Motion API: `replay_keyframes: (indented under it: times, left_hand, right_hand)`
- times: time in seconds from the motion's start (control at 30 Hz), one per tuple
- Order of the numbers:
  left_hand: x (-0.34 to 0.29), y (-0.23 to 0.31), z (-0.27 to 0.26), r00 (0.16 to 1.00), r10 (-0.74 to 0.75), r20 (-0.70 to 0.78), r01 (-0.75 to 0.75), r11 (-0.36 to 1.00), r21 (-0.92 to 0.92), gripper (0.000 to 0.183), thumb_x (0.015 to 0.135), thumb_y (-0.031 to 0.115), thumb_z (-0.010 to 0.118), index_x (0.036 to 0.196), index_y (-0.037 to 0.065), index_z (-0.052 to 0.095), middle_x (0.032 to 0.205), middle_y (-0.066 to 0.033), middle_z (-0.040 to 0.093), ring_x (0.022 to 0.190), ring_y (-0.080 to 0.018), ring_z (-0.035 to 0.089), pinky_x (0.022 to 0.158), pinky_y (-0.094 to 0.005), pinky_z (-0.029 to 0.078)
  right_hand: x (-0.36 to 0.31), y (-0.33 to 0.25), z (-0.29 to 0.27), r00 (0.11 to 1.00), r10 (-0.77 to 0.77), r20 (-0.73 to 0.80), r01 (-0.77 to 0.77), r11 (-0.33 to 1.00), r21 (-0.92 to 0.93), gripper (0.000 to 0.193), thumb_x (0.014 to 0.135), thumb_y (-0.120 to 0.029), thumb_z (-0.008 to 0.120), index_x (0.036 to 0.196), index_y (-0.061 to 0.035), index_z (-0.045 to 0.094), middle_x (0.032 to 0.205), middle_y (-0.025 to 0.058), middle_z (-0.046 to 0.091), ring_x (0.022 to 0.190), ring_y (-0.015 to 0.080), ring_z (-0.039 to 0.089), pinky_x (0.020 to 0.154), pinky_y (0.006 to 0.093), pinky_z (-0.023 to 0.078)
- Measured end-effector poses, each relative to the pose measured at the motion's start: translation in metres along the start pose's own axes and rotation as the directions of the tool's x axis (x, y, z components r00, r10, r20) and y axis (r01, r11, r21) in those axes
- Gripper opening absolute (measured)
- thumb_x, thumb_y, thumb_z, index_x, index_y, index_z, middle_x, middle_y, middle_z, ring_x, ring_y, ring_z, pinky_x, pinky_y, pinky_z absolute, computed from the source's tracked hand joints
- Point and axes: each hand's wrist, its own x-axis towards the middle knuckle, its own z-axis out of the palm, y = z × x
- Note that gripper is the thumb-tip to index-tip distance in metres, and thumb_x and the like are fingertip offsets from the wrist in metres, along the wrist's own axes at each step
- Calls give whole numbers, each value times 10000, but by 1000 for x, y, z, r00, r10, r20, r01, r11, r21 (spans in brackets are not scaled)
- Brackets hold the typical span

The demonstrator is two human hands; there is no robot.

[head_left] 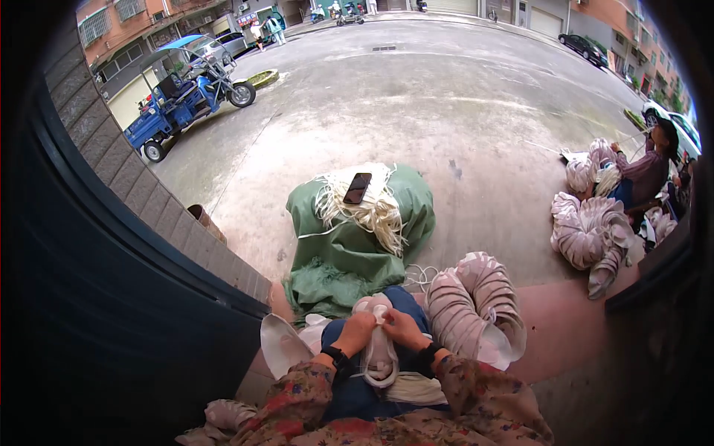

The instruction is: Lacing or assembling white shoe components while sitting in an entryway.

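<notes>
A pale pink-white shoe upper lies on my lap, its rounded end pointing down toward me. My left hand is closed on its upper left part, fingertips pinched near the middle. From the other side my right hand pinches the same spot, and the two hands almost meet. Whether a lace is between the fingertips is too small to tell. Ahead of my knees, a bundle of cream laces spreads over a green sack, with a black phone on top.
Nested shoe uppers form a curved stack by my right knee. Loose white pieces sit at my left. Farther right, a seated person is among more stacked uppers. A dark door borders the left; a blue three-wheeler stands outside.
</notes>
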Motion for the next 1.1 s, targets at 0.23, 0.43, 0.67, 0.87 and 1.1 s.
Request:
replay_keyframes:
  times: [0.23, 0.43, 0.67, 0.87, 1.1]
  left_hand:
    - [-37, -71, -102, 894, -146, -424, 325, 863, 388, 28, 745, 46, 469, 772, 40, 465, 734, -151, 486, 700, -340, 491, 610, -427, 410]
    - [-173, -143, -308, -38, -613, -789, 459, 691, -558, 196, 911, 183, 348, 934, 18, 453, 798, -78, 537, 649, -147, 518, 573, -257, 461]
    - [-342, -122, -412, -364, -764, -533, -142, 610, -779, 271, 891, 254, 423, 899, 0, 517, 743, -32, 508, 598, -127, 490, 567, -244, 445]
    - [-318, -100, -416, -64, -747, -662, 149, 649, -746, 168, 881, 222, 450, 839, 61, 475, 620, 38, 375, 459, -40, 308, 381, -186, 233]
    - [-143, -99, -308, 308, -853, -421, 417, 519, -746, 350, 835, 128, 500, 1171, 87, 409, 571, 46, 362, 415, -26, 322, 329, -175, 239]
  right_hand:
    - [-28, 8, -53, 977, 143, 157, -156, 985, 71, 276, 756, -238, 599, 906, -6, 582, 743, 92, 591, 703, 199, 562, 615, 307, 440]
    - [-100, 22, -167, 910, 403, 100, -386, 732, 561, 161, 818, -198, 573, 863, -46, 600, 586, -22, 494, 481, 54, 431, 450, 206, 358]
    - [-198, 92, -306, 858, 383, -342, 427, -163, 889, 206, 912, -126, 379, 1064, -25, 474, 617, -8, 363, 496, 85, 344, 512, 234, 366]
    - [-199, 20, -365, 658, 415, -629, 596, 224, 771, 202, 893, -39, 386, 1067, 2, 480, 808, 58, 527, 726, 135, 535, 771, 291, 472]
    - [-100, -12, -254, 844, 397, -361, -37, 714, 699, 219, 867, -192, 516, 1012, -28, 524, 845, 56, 588, 782, 157, 595, 732, 275, 494]
